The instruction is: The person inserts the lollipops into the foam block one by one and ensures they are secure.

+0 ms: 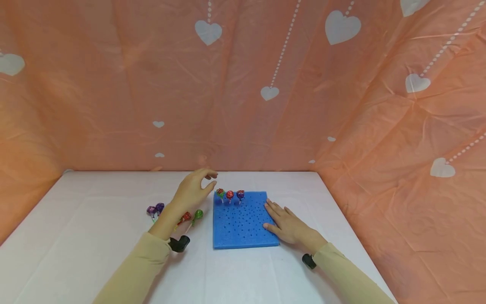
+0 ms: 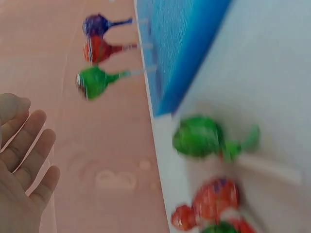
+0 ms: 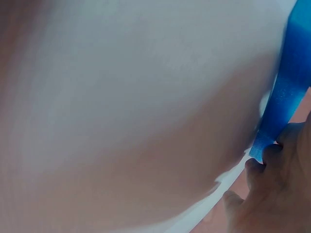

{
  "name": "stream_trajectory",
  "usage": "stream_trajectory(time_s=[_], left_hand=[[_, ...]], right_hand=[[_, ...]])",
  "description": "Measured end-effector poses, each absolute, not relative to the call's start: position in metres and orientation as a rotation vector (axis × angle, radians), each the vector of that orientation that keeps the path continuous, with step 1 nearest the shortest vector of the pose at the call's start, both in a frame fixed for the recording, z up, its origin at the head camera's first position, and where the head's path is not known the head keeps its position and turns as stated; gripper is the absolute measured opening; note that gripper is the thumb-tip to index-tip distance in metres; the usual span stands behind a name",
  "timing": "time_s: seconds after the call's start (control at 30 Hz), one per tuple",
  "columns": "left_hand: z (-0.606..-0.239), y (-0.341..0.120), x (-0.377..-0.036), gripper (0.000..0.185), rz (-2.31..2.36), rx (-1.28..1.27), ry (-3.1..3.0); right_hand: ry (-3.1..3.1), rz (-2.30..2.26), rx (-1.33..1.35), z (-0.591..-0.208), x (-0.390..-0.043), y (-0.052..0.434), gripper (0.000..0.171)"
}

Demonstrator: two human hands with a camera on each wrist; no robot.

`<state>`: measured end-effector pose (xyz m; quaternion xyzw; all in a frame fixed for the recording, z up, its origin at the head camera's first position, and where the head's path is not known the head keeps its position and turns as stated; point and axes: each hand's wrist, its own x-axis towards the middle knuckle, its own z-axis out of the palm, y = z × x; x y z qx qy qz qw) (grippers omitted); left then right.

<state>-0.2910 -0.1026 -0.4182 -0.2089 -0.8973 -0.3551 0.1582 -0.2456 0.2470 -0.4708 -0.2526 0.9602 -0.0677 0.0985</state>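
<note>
The left hand [image 1: 195,188], fingers loosely bent and holding nothing, hangs just beside the three standing lollipops [image 1: 230,194] at the foam [image 1: 247,223]'s far left, so a sideways sweep could knock them askew, and a low pull back could drag its forearm through the loose lollipops [image 1: 198,214] beside it. The right hand [image 1: 286,224] lies with straight, spread fingers on the foam's right edge; uneven pressure there might slide or tip it. The counter [image 1: 95,223] offers most room leftward and nearer the person, while its far edge, against the cloth [image 1: 235,84], leaves less.
</note>
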Motion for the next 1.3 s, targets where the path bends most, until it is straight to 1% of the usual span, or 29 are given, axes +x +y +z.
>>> stream_trajectory(time_s=[0.27, 0.63, 0.87, 1.3], left_hand=[[-0.42, -0.14, -0.291, 0.028, -1.021, -0.526, -2.596], [-0.436, -0.18, -0.294, 0.028, -0.969, -0.484, -2.711], [-0.445, -0.19, -0.302, 0.027, -0.921, -0.511, -2.869], [-0.448, -0.192, -0.307, 0.023, -0.935, -0.594, -2.994]], right_hand=[[2.846, -0.207, -0.737, -0.472, -0.245, 0.249, 0.079], [2.843, -0.212, -0.751, -0.469, -0.244, 0.248, 0.079], [2.835, -0.214, -0.728, -0.469, -0.245, 0.247, 0.08], [2.84, -0.213, -0.749, -0.469, -0.245, 0.247, 0.079]])
